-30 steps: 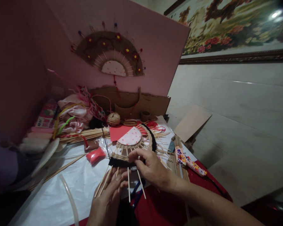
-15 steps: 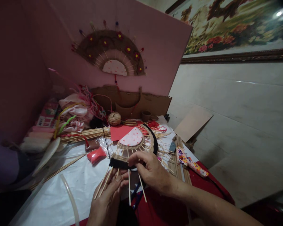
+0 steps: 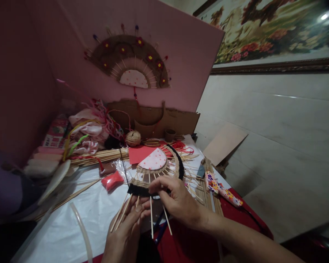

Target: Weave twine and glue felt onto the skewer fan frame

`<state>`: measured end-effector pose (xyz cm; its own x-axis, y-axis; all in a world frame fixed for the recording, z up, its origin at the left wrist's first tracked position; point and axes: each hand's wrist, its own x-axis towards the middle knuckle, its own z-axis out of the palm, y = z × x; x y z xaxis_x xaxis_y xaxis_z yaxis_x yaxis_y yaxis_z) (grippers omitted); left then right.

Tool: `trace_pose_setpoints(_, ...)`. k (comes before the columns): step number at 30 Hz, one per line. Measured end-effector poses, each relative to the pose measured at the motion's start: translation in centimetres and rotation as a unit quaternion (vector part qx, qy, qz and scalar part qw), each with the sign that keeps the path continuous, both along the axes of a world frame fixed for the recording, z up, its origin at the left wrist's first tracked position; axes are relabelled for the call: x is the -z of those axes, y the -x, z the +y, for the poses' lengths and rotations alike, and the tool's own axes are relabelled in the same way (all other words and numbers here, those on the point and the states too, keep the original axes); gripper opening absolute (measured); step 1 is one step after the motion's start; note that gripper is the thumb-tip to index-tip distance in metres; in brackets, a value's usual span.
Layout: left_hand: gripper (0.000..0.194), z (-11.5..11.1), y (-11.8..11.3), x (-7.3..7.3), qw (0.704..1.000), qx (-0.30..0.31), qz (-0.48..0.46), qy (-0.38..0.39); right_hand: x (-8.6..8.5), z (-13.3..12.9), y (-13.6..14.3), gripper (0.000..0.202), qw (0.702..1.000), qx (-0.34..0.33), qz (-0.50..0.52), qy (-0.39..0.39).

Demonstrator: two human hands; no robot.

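A half-made fan [image 3: 154, 159] of thin sticks is held over the table, with a white, red-dotted half-circle and a band of twine and black yarn. My left hand [image 3: 127, 223] holds the fan from below at its left end, sticks lying across the fingers. The fingers of my right hand [image 3: 178, 199] are closed on the black band [image 3: 139, 190] near its middle. A black strand [image 3: 124, 166] runs up from the band's left end. Bare stick ends point down between my hands.
A finished fan [image 3: 131, 60] hangs on the pink board. Behind the work lie a twine ball [image 3: 133, 138], red paper [image 3: 142, 155] and a stick bundle [image 3: 104, 157]. A red clay packet [image 3: 112, 180] is left, a flowered glue gun [image 3: 222, 190] right.
Almost nothing differs. The fan and both hands have shifted very slightly to the right, with the same hold.
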<state>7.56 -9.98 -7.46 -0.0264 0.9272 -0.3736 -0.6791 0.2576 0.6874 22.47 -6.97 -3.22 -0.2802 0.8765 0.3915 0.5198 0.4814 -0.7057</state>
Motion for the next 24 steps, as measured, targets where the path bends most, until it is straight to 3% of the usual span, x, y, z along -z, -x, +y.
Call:
trace_pose_setpoints(7, 0.038, 0.3, 0.1, 1.5, 1.0, -0.026, -0.002, -0.006, 0.3, -0.2, 0.1, 0.029, 1.0, -0.004, -0.016, -0.011)
trace_pose_setpoints(15, 0.036, -0.3, -0.4, -0.6, 0.999, 0.027, -0.016, -0.01, -0.3, 0.2, 0.5, 0.027, 1.0, -0.004, -0.01, -0.021)
trace_pose_setpoints(24, 0.033, -0.3, -0.3, -0.3, 0.999, 0.012, -0.038, 0.014, 0.0, 0.4, 0.9, 0.028, 0.998, -0.024, -0.037, -0.039)
